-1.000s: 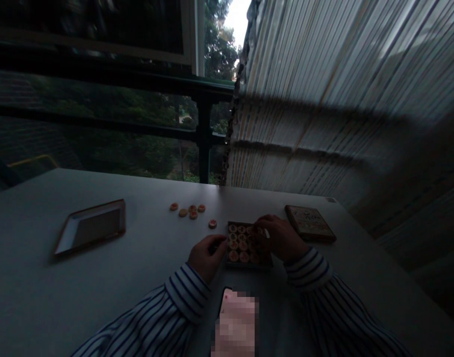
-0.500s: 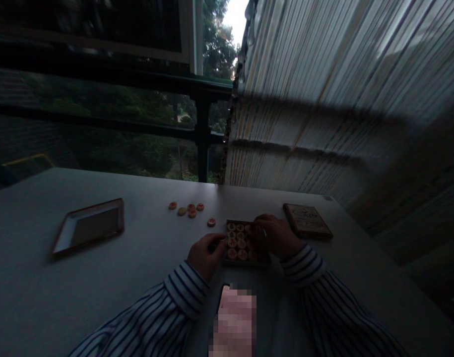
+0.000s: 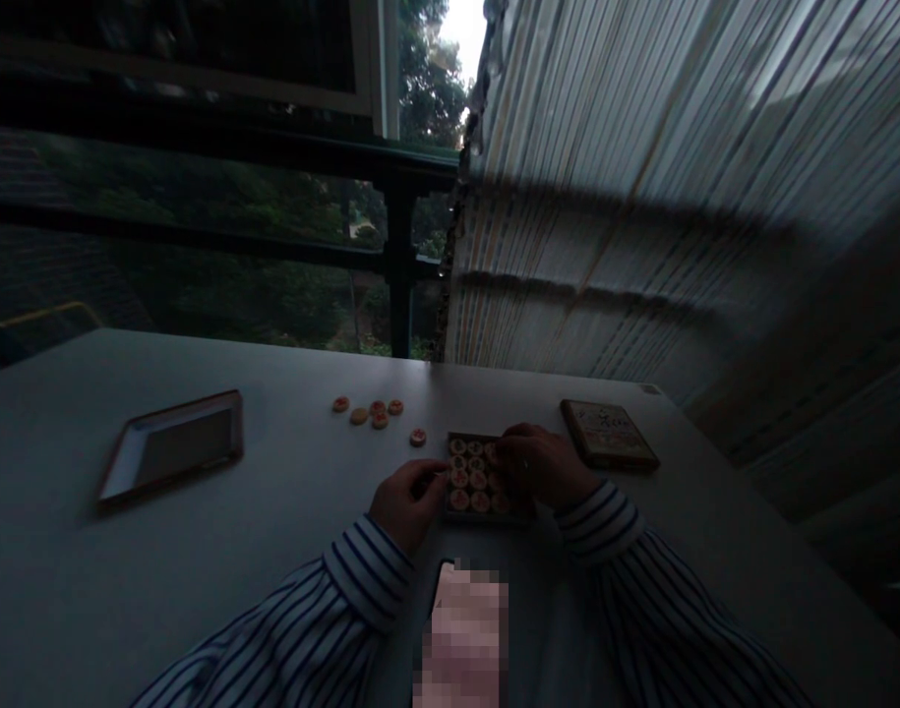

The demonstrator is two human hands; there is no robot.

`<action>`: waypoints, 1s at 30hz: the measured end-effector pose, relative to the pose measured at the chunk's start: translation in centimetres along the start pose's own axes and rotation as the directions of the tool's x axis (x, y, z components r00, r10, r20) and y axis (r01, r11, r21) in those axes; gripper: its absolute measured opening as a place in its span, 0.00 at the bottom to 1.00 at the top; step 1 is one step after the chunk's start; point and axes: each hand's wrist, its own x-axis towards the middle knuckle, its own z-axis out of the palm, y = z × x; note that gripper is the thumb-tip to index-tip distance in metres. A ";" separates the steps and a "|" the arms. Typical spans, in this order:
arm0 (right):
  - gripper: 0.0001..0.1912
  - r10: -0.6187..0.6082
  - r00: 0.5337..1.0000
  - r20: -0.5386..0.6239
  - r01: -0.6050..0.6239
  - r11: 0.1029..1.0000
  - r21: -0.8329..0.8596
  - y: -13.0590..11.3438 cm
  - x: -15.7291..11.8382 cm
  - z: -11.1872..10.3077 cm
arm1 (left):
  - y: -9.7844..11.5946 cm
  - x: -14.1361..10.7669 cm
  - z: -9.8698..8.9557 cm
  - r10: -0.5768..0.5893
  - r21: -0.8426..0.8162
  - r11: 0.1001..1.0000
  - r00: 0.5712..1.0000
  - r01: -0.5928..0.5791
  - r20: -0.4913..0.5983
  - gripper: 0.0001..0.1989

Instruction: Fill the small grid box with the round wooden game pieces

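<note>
A shallow box stands on the white table with rows of round, marked wooden pieces in it. My left hand is closed at the box's left edge, thumb and forefinger pressed together on its rim. Over the right part of the box lies my right hand, with a ring on one finger. Its fingertips are bent down onto the pieces and hidden, so what they hold, if anything, does not show. One loose piece rests just beyond the box's back left corner.
Several more round pieces lie farther back on the table. An open, shallow lid or tray is at the left. A closed decorated box sits at the right. A phone lies nearest me.
Both hands stay at the box in nearly the same pose. The whole view has shifted very slightly.
</note>
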 end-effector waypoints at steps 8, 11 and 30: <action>0.13 0.002 0.999 0.032 -0.002 1.000 -0.010 0.3 0.1 0.3 | -0.1 0.0 0.2 0.007 0.012 1.000 1.000 -0.008 0.019 0.12; 0.11 -0.006 0.999 0.037 0.006 1.000 -0.010 0.3 0.1 0.2 | -0.1 0.0 0.2 0.026 0.004 1.000 0.999 -0.026 0.029 0.11; 0.11 -0.015 0.998 0.053 0.017 1.000 -0.023 0.2 -0.1 -0.1 | 0.0 0.0 0.0 0.047 0.029 0.998 0.999 -0.047 0.019 0.10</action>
